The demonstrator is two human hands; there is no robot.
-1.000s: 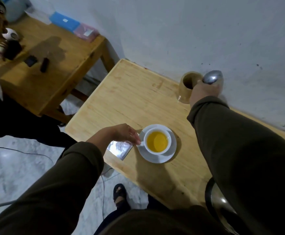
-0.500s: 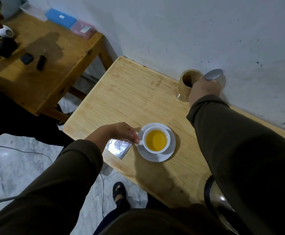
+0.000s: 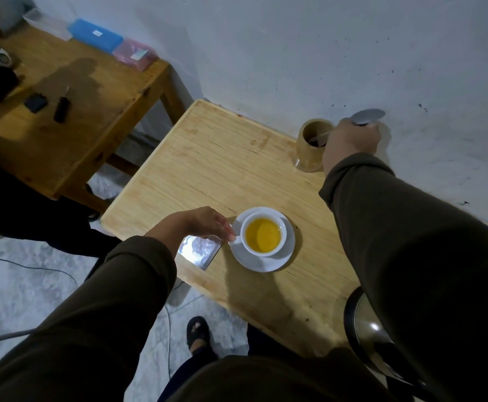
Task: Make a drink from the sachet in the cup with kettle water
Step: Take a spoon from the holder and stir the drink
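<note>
A white cup (image 3: 264,235) full of yellow drink stands on a white saucer (image 3: 277,262) near the front of the light wooden table (image 3: 208,169). My left hand (image 3: 196,226) pinches the cup's handle. A silver sachet (image 3: 200,250) lies flat just left of the saucer, partly under that hand. My right hand (image 3: 350,142) is at the back by the wall, closed around a metal spoon (image 3: 367,116) whose bowl sticks up above a brown holder (image 3: 311,147). The steel kettle (image 3: 367,329) sits at the front right, mostly hidden by my right sleeve.
A second wooden table (image 3: 71,126) stands to the left with a blue box (image 3: 94,34), a pink box (image 3: 135,55) and small dark items. A person sits at its left edge. The white wall runs right behind the holder. My foot and a cable show on the marble floor.
The right hand has shifted slightly at the holder and the spoon's bowl is more tilted; a spoon handle now shows inside the holder. The left hand stays on the cup handle.
</note>
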